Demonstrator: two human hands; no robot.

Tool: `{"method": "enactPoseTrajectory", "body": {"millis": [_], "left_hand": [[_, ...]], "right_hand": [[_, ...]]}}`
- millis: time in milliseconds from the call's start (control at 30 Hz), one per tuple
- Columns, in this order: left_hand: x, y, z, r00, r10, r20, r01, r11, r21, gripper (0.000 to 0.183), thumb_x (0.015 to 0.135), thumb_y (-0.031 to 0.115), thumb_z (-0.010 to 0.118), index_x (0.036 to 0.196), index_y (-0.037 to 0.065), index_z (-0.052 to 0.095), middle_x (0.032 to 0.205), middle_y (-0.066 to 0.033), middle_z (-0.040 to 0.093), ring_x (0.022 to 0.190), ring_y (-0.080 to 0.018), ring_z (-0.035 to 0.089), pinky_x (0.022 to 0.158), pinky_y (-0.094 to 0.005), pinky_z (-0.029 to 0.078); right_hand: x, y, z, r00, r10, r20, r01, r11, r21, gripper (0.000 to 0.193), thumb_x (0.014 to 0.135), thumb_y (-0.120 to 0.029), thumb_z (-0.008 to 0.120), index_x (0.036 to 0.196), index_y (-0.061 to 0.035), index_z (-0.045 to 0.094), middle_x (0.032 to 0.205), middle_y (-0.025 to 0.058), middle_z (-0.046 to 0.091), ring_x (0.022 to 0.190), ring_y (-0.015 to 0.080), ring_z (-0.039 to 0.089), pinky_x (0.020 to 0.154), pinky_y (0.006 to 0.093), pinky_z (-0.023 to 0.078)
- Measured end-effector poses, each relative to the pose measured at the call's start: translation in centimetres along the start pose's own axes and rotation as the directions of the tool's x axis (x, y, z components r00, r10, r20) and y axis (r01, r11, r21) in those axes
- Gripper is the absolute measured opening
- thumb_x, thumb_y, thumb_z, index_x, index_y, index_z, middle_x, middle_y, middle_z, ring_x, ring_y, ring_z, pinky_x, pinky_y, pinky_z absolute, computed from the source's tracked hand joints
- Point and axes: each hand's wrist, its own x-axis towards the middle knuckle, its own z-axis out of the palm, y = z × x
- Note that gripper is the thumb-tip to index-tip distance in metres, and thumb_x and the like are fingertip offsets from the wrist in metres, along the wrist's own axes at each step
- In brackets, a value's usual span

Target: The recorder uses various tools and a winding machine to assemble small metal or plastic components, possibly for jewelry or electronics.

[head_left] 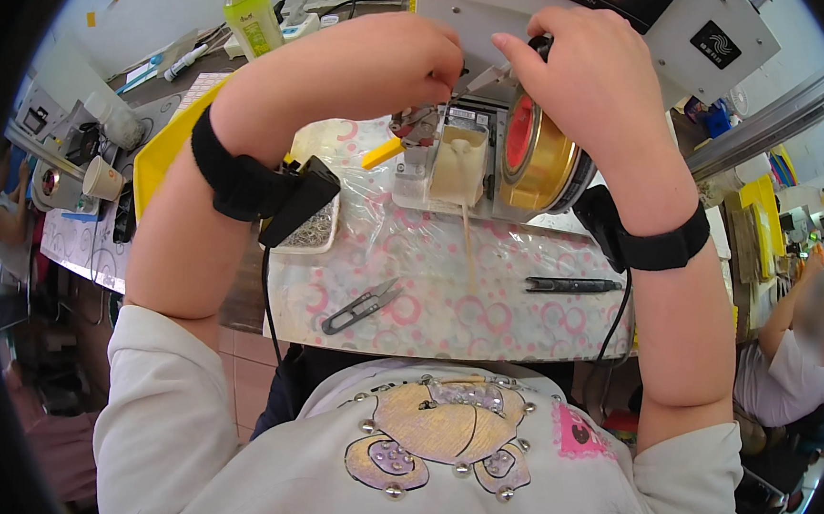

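Observation:
My left hand (pixel 426 59) is closed, its fingers curled down beside the machine; what they pinch is hidden. Just below it sits a red and grey metal mechanism (pixel 416 124) with a yellow lever (pixel 382 153). My right hand (pixel 592 74) is closed around a black rounded part, its thumb pointing left. Between the hands juts a pale grey tapered piece (pixel 487 77); whether either hand touches it, I cannot tell. Under my right hand stands a gold reel (pixel 550 166) with a red hub. Left of the reel is a cream open box (pixel 458 170).
Grey thread snips (pixel 361 306) and a slim black tool (pixel 572 285) lie on the patterned table cover (pixel 483 329). A white dish of metal bits (pixel 313 236) is beside my left wrist. Behind are a green drink bottle (pixel 249 16) and a yellow tray (pixel 167 144). Other people sit at both sides.

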Motion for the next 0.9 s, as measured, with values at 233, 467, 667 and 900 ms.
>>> {"method": "enactPoseTrajectory", "body": {"millis": [233, 467, 667, 900], "left_hand": [[-1.1, -0.6, 0.4, 0.997, 0.037, -0.068, -0.055, 0.955, -0.292, 0.006, 0.087, 0.003, 0.054, 0.089, -0.002, 0.056, 0.091, -0.0034, 0.055, 0.079, -0.0155, 0.053, 0.071, -0.0271, 0.044], [-1.9, 2.2, 1.2, 0.968, -0.251, 0.014, 0.222, 0.828, -0.514, 0.015, 0.092, 0.009, 0.049, 0.093, -0.001, 0.06, 0.083, -0.0011, 0.06, 0.078, -0.0085, 0.053, 0.072, -0.0237, 0.044], [-4.1, 5.8, 4.1, 0.884, 0.043, -0.465, 0.009, 0.994, 0.109, 0.004, 0.082, 0.005, 0.054, 0.081, 0.002, 0.056, 0.078, -0.0137, 0.059, 0.075, -0.0335, 0.056, 0.067, -0.0418, 0.045], [-11.2, 9.9, 4.5, 0.903, -0.071, -0.423, 0.063, 0.997, -0.032, 0.01, 0.078, -0.004, 0.058, 0.086, 0.002, 0.055, 0.087, -0.0113, 0.058, 0.079, -0.0316, 0.052, 0.071, -0.038, 0.043]], "right_hand": [[0.2, -0.3, -1.2, 0.978, -0.175, -0.113, 0.176, 0.984, -0.005, 0.027, 0.082, -0.03, 0.061, 0.089, -0.0036, 0.065, 0.085, 0.0104, 0.063, 0.084, 0.0257, 0.058, 0.072, 0.0413, 0.046], [0.1, -0.8, -1.7, 0.997, -0.013, 0.071, 0.002, 0.988, 0.151, 0.032, 0.08, -0.033, 0.062, 0.094, -0.005, 0.069, 0.098, 0.011, 0.065, 0.104, 0.0298, 0.054, 0.09, 0.0511, 0.04], [-0.1, 0.1, -1.6, 0.997, 0.017, -0.075, -0.004, 0.985, 0.172, 0.031, 0.079, -0.033, 0.063, 0.095, -0.0065, 0.069, 0.098, 0.0129, 0.065, 0.104, 0.0287, 0.054, 0.092, 0.0476, 0.04], [-5.7, -4.9, -2.9, 0.932, 0.113, -0.344, 0.157, 0.73, 0.666, 0.024, 0.084, -0.022, 0.064, 0.095, -0.0009, 0.059, 0.086, 0.0096, 0.063, 0.078, 0.0203, 0.061, 0.073, 0.0345, 0.049]]}}
